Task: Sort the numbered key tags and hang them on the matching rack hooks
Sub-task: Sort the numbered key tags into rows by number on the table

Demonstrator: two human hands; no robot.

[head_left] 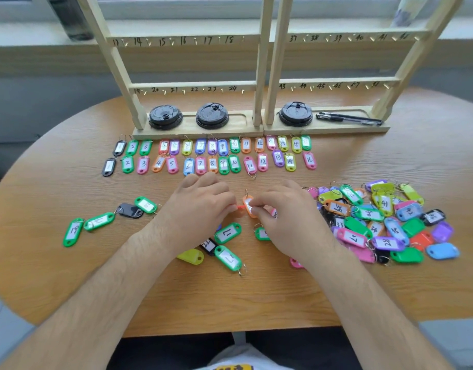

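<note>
On the table (256,297), mid-surface before the rack (192,86), our right hand (291,222) pinches the orange tag (247,203). Our left hand (200,209) curls beside it; we cannot tell its grip. We judge the tag light, stiff, slick: hold its edges or ring (246,193).

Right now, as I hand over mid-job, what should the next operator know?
Left hand: fingertips at a red tag, grip unclear. Right hand: pinches an orange tag.
Done: tags numbered up to 16 laid in two rows before the racks.
Left: the mixed pile at right, loose tags near the hands, and all hanging; visible hooks are bare.
</note>
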